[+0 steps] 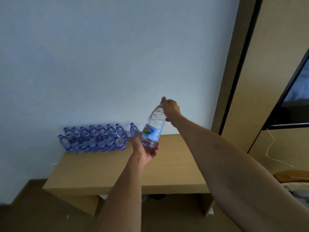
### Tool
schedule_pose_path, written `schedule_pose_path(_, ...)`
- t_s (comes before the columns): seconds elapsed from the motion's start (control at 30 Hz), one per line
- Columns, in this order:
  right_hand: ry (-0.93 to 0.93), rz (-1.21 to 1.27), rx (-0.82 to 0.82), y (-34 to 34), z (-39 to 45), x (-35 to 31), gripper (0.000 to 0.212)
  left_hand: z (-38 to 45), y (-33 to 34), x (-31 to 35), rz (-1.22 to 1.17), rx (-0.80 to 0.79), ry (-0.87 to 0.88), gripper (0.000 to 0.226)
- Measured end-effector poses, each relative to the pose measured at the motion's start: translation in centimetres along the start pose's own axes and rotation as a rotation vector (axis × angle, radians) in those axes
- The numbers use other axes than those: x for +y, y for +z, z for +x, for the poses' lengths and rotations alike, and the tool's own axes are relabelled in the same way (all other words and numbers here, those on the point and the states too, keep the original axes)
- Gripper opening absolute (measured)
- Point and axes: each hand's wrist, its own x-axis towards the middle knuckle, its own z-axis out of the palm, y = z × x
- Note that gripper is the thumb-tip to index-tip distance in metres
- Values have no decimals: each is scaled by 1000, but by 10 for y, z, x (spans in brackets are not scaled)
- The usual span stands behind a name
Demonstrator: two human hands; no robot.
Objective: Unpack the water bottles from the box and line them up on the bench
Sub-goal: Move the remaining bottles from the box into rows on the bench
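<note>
clear plastic bottle held tilted above bench, left hand gripping its base, right hand gripping the cap end; risk: setting it down tilted knocks the single bottle beside the row.

barcode on held bottle's label, blurred lettering on lined-up bottles, unreadable

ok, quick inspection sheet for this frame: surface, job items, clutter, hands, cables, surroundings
Surface: wooden bench against the wall, front part bare.
Job's things: rows of bottles at the back left; one single bottle beside them; held bottle tilted in the air.
Clutter: nothing seen on the bench.
Grippers: left hand grips the held bottle's base; right hand grips its top.
Cables: white cable hanging at right.
Surroundings: pale wall; cardboard box flap below.
</note>
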Motion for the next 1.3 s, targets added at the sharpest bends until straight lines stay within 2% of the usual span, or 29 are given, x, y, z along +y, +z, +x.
schedule_pose_path(0.1,70,-28,-50,38,-6,-8,59,-4,-26,18,-73,32,29,29)
schedule_pose_path(0.17,128,-34,-47,63,-11,-12,56,-4,-44,27,-65,64,63,9)
schedule_pose_path(0.2,122,-59,-14,74,-13,-14,51,-6,-54,31,-69,66,73,6)
schedule_pose_path(0.27,79,-65,60,98,-18,-18,42,-6,-71,40,-142,54,81,9)
schedule_pose_path(0.33,38,31,80,121,-22,-22,36,-7,-83,51,-213,21,54,25)
schedule_pose_path(0.5,-135,108,6,162,-33,-37,23,-13,-119,71,94,-127,-139,62)
schedule_pose_path(0.57,-179,120,-39,174,-37,-42,21,-13,-135,73,75,-173,-164,68)
schedule_pose_path(0.63,-171,120,-51,189,-37,-42,20,-10,-146,69,4,-182,-129,67)
schedule_pose_path(0.7,-150,18,4,204,-37,-37,22,-8,-154,63,-61,-185,-79,62)
schedule_pose_path(0.8,-111,-137,97,226,-39,-26,24,-8,-163,56,-100,-193,-10,40)
schedule_pose_path(0.87,-80,-147,100,240,-35,-18,33,-10,-170,57,-23,-186,34,24)
schedule_pose_path(0.93,-88,-123,58,251,-29,-17,37,-11,-176,61,1,-157,68,29)
schedule_pose_path(1.1,-171,97,-139,276,-9,-30,26,-3,-188,85,-292,80,55,76)
schedule_pose_path(1.2,-148,207,-206,288,-2,-38,20,5,-189,100,-291,101,85,68)
schedule_pose_path(1.3,-139,151,-288,293,12,-47,25,15,-185,110,-400,142,145,52)
